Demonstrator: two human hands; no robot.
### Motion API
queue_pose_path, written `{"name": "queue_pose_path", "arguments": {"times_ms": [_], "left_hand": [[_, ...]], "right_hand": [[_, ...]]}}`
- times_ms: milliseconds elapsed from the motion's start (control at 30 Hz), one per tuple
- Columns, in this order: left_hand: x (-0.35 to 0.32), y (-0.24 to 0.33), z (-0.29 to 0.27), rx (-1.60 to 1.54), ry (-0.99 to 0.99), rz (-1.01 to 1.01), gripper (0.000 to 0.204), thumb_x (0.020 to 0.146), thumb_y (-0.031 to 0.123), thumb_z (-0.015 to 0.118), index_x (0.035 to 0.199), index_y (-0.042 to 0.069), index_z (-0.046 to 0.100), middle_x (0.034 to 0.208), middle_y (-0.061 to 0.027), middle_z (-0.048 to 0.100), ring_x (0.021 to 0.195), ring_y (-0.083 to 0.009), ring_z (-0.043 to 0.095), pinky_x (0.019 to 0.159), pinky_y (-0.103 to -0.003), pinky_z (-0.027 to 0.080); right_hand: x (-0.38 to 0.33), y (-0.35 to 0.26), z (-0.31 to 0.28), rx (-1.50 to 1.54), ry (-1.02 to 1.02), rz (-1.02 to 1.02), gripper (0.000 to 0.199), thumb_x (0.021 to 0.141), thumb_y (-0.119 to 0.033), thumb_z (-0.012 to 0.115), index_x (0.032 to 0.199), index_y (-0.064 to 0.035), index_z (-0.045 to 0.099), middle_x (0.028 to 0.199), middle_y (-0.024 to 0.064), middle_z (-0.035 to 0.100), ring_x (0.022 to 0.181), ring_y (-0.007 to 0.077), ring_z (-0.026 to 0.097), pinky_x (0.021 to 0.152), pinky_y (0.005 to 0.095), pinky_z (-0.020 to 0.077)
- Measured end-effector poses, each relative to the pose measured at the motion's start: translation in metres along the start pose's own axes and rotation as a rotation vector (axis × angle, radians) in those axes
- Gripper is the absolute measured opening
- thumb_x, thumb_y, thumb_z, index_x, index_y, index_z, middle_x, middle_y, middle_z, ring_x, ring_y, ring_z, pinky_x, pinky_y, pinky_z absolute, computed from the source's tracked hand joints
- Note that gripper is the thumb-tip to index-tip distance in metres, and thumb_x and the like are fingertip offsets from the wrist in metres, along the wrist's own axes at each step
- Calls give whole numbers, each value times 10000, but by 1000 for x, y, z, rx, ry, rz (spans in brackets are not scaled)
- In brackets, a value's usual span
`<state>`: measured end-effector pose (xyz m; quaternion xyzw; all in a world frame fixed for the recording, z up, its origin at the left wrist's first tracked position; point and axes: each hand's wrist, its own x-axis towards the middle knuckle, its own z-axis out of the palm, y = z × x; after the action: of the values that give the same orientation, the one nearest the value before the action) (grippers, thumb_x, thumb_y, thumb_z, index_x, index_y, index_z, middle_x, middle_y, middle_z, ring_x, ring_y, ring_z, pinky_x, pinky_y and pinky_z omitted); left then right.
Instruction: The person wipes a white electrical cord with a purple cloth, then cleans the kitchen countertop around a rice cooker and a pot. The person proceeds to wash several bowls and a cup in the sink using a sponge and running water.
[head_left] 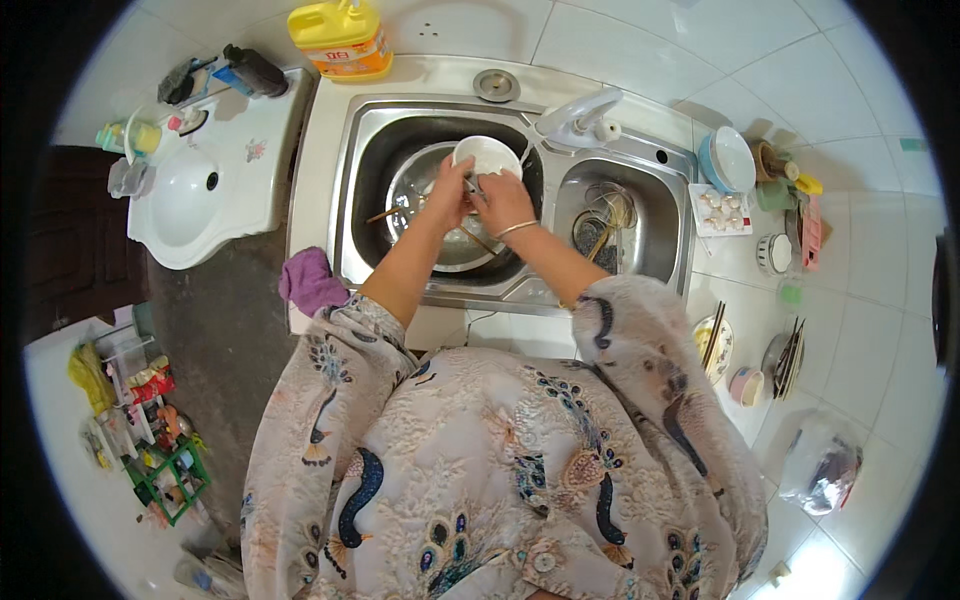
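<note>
Pale tiles back a white counter, with a yellow jug at its back left corner and a purple cloth at its front left corner. Over a metal basin in the left sink, toward that sink's back right corner, the left hand clasps a white bowl by its left side; the right hand curls at the bowl's near edge, and I cannot tell whether it grips. One brown stick leans across the basin's left rim.
</note>
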<state>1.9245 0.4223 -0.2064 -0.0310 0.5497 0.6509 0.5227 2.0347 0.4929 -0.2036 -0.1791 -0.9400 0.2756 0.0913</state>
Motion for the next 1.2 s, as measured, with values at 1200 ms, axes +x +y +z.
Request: {"name": "queue_pose_path", "arguments": {"times_ms": [1200], "left_hand": [[5,2,27,-12,-181,259,182,912,175,511,964,38,618,802,18,593,700,-74,509,645,-237,412]], "right_hand": [[33,32,-39,23,491,-195,209,821,-124,535,987,-70,650,877,122,629,738,236,597,694,312,471]]}}
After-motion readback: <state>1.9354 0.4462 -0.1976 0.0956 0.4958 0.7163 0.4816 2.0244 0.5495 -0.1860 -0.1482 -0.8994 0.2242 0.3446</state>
